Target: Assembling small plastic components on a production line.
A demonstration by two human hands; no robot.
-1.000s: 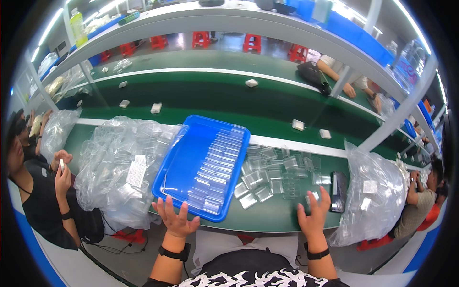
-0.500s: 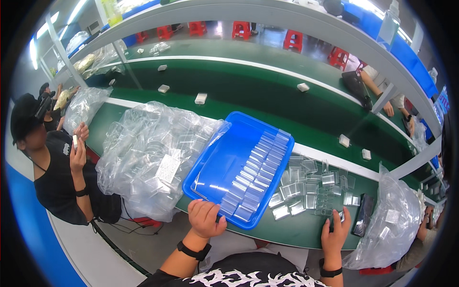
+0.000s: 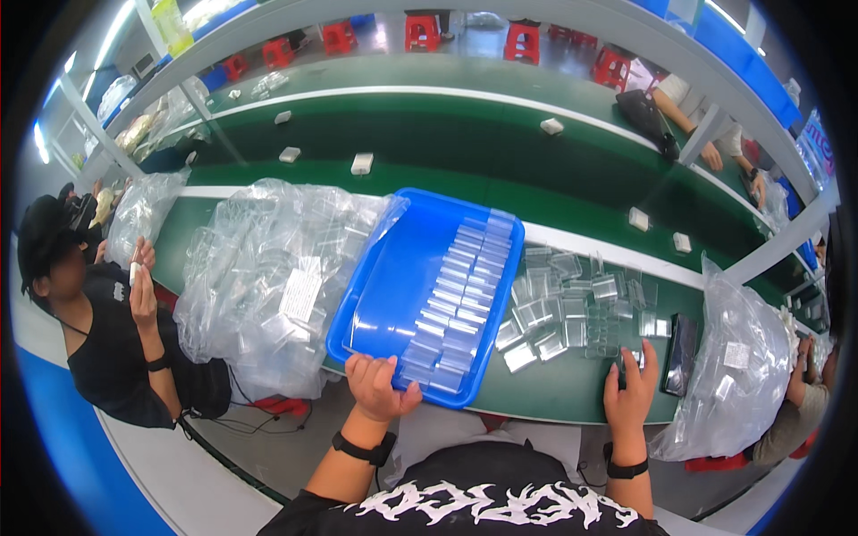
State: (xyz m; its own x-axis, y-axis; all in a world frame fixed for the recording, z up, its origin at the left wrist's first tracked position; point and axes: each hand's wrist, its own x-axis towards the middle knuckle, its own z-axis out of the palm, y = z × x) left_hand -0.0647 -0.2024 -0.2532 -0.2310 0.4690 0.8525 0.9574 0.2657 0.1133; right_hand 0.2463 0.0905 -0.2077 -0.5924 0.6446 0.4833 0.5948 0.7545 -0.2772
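A blue tray (image 3: pixel 375 268) stands at the front edge of the green table, with overlapping clear plastic cases (image 3: pixel 465 295) lined up along its right side. My left hand (image 3: pixel 381 388) is closed on the tray's near left rim, fingers curled over it and thumb to the right. To the right of the tray, loose clear cases (image 3: pixel 572 313) lie scattered on the table. At their near side, my right hand (image 3: pixel 633 389) has its fingertips around one small clear plastic case, which is mostly hidden by the fingers.
A large clear bag (image 3: pixel 259 286) of plastic parts lies left of the tray. On the right are a dark oblong case (image 3: pixel 681 355) and another filled bag (image 3: pixel 728 375). Small white boxes (image 3: pixel 362 163) sit on the green belt beyond. A co-worker (image 3: pixel 107 304) sits at the left.
The whole view has shifted slightly as my head moved. My left hand remains at the tray rim, and my right hand stays beside the loose cases with little visible movement.
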